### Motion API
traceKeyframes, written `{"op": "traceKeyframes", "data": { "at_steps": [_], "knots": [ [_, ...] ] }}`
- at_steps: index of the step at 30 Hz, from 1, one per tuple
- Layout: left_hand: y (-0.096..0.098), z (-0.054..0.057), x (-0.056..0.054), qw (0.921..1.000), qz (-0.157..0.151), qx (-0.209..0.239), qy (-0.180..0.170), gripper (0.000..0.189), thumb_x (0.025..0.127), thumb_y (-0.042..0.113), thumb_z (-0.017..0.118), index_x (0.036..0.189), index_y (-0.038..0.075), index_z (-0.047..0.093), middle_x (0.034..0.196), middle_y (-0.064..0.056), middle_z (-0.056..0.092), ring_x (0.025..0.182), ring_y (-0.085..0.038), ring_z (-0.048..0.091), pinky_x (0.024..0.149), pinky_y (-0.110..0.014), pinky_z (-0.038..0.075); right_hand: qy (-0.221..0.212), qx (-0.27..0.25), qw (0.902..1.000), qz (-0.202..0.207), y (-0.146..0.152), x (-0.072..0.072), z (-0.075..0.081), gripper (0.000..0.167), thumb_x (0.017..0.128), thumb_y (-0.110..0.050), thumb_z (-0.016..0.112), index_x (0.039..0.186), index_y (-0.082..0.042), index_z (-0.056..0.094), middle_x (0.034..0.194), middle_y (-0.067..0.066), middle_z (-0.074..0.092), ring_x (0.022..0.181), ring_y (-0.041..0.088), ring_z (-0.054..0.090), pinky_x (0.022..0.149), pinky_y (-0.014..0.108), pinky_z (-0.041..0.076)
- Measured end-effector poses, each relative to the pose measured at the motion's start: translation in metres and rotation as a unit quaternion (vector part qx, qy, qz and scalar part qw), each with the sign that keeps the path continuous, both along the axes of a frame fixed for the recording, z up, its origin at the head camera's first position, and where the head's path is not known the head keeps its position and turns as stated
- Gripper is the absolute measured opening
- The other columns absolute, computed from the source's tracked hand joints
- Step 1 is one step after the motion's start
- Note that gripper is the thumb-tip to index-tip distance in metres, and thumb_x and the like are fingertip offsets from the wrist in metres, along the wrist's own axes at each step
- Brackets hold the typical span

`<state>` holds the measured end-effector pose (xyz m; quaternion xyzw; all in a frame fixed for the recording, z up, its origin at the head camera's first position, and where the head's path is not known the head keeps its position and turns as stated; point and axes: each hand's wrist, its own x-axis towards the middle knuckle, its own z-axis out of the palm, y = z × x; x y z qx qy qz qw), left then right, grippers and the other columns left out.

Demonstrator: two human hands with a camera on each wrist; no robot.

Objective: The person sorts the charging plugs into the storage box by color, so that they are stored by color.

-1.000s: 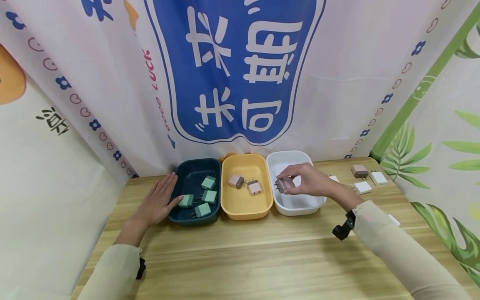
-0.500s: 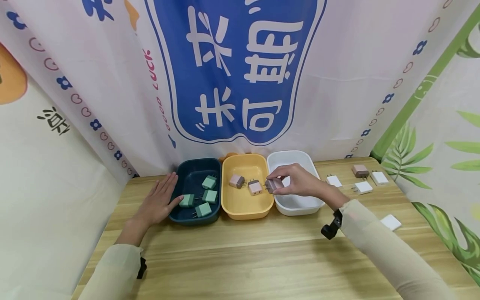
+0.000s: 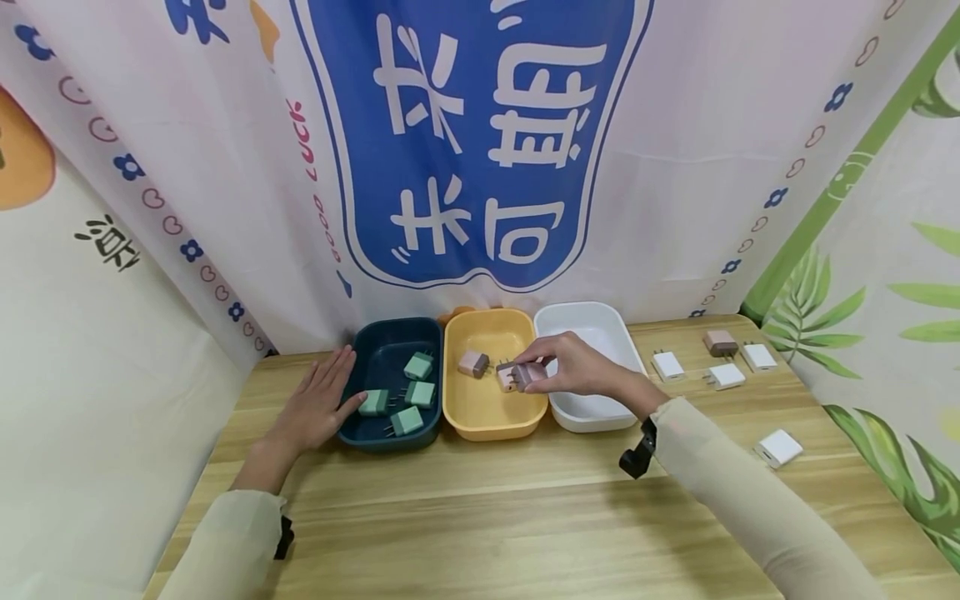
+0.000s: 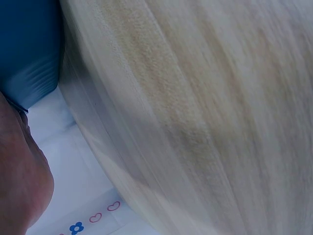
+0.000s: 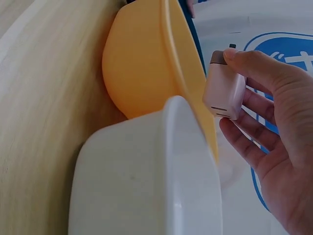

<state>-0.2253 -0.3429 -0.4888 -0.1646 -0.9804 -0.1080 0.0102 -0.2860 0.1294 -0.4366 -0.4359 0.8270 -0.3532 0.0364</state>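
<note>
My right hand [image 3: 573, 365] pinches a pink charger plug [image 5: 224, 90] with a darker band between thumb and fingers. It is over the right part of the yellow bin [image 3: 480, 423], its prongs pointing left. Inside that bin lie two more pink plugs; the held one overlaps the nearer plug [image 3: 505, 377] in the head view. My left hand [image 3: 315, 400] has its fingers straight along the left rim of the dark teal bin [image 3: 363, 437], the thumb over the edge at a green plug [image 3: 372, 402]. Several green plugs lie in there.
The white bin [image 3: 592, 408] stands right of the yellow one, all three in a row against the curtain. On the table's right side lie several white plugs [image 3: 778, 448] and one pink plug [image 3: 721, 342].
My right hand has carried the pink charger plug left, from above the white bin to above the yellow bin. My left hand has stayed in place.
</note>
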Motion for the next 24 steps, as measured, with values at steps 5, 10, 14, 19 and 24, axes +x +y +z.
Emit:
{"op": "traceKeyframes", "data": {
  "at_steps": [5,10,14,19,24],
  "knots": [
    [0.001,0.002,0.001,1.0000,0.002,-0.007,-0.006,0.082,0.113,0.053,0.039,0.169,0.001,0.010,0.178,-0.018,0.004,0.163,-0.041,0.006,0.130,-0.065,0.007,0.004,0.011,0.9999,0.004,-0.008,-0.002,-0.005,0.041,0.084,-0.017,0.091,0.122,-0.005,0.080,0.112,0.004,0.079,0.088,0.012,0.067,0.078,0.038,0.063],
    [0.001,0.002,0.001,0.9999,0.005,-0.009,-0.006,0.081,0.113,0.052,0.038,0.170,0.002,0.008,0.178,-0.018,0.003,0.164,-0.040,0.004,0.130,-0.065,0.006,0.002,0.026,0.9996,0.012,-0.016,-0.003,-0.008,0.042,0.085,-0.018,0.090,0.122,-0.002,0.079,0.112,0.005,0.079,0.090,0.013,0.068,0.082,0.040,0.064],
    [0.001,0.002,0.001,0.9999,0.005,-0.009,-0.009,0.081,0.113,0.052,0.038,0.170,0.002,0.008,0.178,-0.018,0.003,0.164,-0.041,0.004,0.130,-0.065,0.006,0.000,0.044,0.9988,0.020,-0.022,-0.004,-0.010,0.042,0.086,-0.018,0.089,0.123,-0.001,0.078,0.115,0.007,0.078,0.096,0.013,0.070,0.088,0.037,0.063],
    [0.001,0.003,0.001,0.9999,0.004,-0.010,-0.008,0.082,0.113,0.052,0.038,0.170,0.002,0.008,0.178,-0.019,0.004,0.164,-0.041,0.005,0.130,-0.065,0.006,0.000,0.067,0.9974,0.025,-0.027,-0.005,-0.012,0.043,0.087,-0.019,0.088,0.123,0.001,0.078,0.117,0.009,0.078,0.097,0.014,0.070,0.088,0.037,0.063],
    [0.000,0.002,0.000,0.9999,0.006,-0.010,-0.006,0.081,0.113,0.052,0.038,0.169,0.001,0.009,0.178,-0.019,0.005,0.164,-0.041,0.004,0.130,-0.064,0.005,0.024,0.090,0.9952,0.029,-0.032,-0.008,-0.017,0.044,0.086,-0.021,0.089,0.123,0.000,0.078,0.118,0.009,0.078,0.100,0.016,0.072,0.088,0.034,0.062]
  ]
}}
